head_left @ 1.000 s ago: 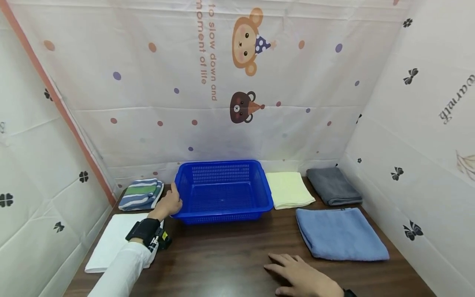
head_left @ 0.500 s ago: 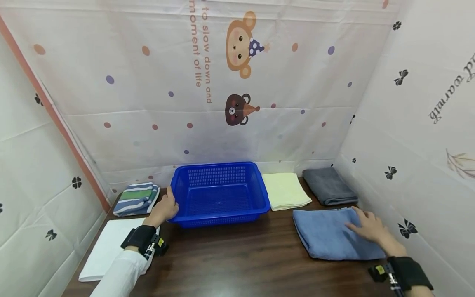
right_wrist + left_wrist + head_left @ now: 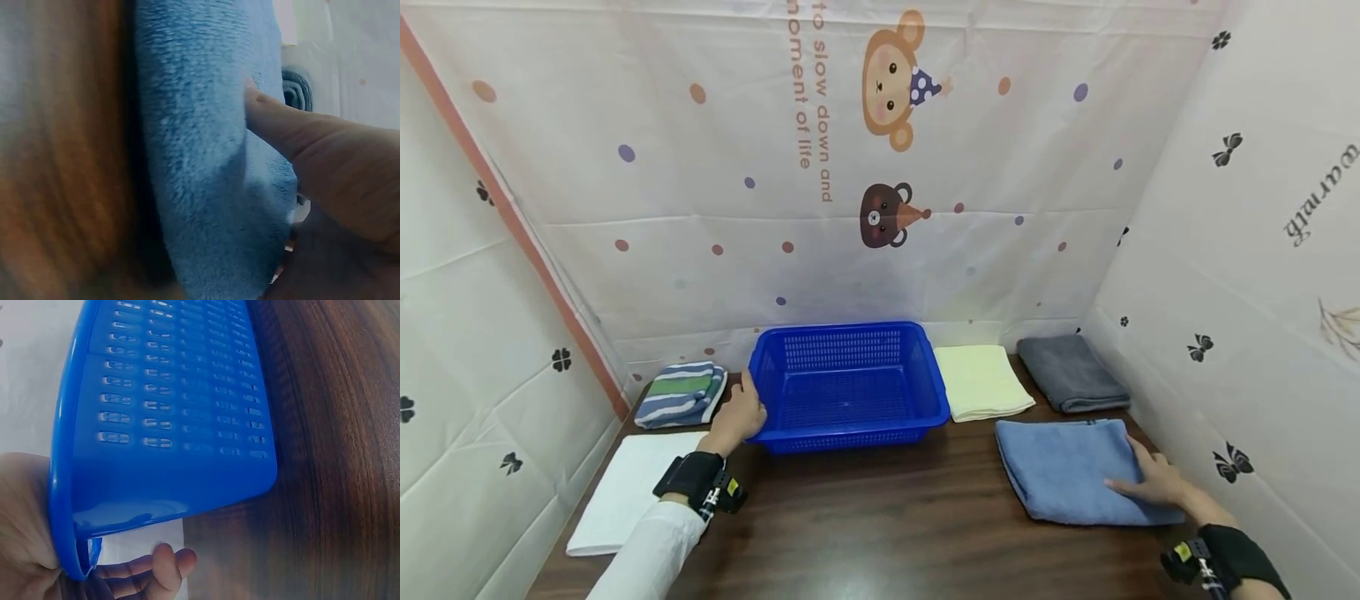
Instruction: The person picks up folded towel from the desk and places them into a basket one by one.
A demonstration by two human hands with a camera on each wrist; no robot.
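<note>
My left hand (image 3: 739, 414) holds the left rim of a blue plastic basket (image 3: 850, 437). In the left wrist view its fingers (image 3: 164, 572) curl below the basket's rim (image 3: 60, 462). At the right, a folded blue towel (image 3: 1060, 471) lies flat on the table. My right hand (image 3: 1153, 479) grips its right edge, thumb on top and fingers over the far side. The right wrist view shows the thumb (image 3: 275, 119) pressing a dent into the blue towel (image 3: 194, 137); the other fingers are mostly hidden there.
A yellow towel (image 3: 981, 383) and a grey towel (image 3: 1070, 373) lie right of the basket. A striped towel (image 3: 681, 396) and a white towel (image 3: 625, 492) lie to its left. Printed cloth walls (image 3: 1000, 283) stand behind and at both sides of the brown table (image 3: 865, 533).
My right hand has moved from the table's front onto the blue towel, then slid to its right edge and closed there. The left hand stays at the basket's rim.
</note>
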